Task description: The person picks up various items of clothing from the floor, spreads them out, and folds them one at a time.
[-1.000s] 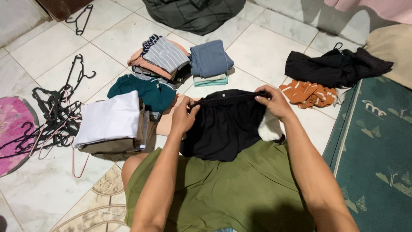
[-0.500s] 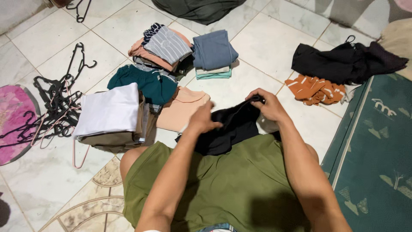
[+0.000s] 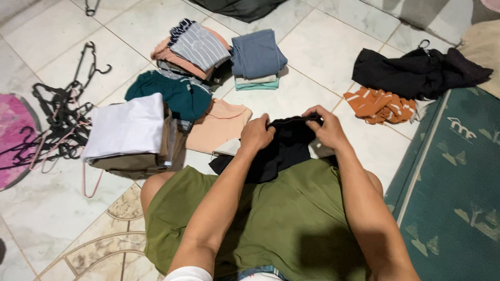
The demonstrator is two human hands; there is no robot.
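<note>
Black soft fabric garment (image 3: 281, 151), bunched over olive-green shorts (image 3: 271, 218) on the lap, near edge draped toward the knees. Left hand (image 3: 256, 134) closed in a fist on the garment's upper left edge; right hand (image 3: 325, 127) pinched shut on the upper right edge, fingers (image 3: 312, 112) curled over the dark hem. Both hands close together, cloth gathered between them. Pale peach folded top (image 3: 219, 127) flat on the white glossy floor tiles (image 3: 323, 52), just beyond the left hand, partly under the black garment's corner. Left of that, white folded cloth (image 3: 125, 127) atop a tan-brown stack, with a teal-green crumpled piece (image 3: 174, 96) just behind it. Farther back, grey striped folded shirt (image 3: 200, 46) on a salmon pile, beside a blue-grey folded stack (image 3: 256, 52) over mint-coloured layers. Orange cloth with white stripes (image 3: 380, 106) loose on the tiles to the right, touching a heap of black clothing (image 3: 416, 73). Dark green patterned mat (image 3: 453, 182) along the right edge. Tangle of black and pink wire hangers (image 3: 57, 125) at far left, next to a pink round rug (image 3: 13, 140).
</note>
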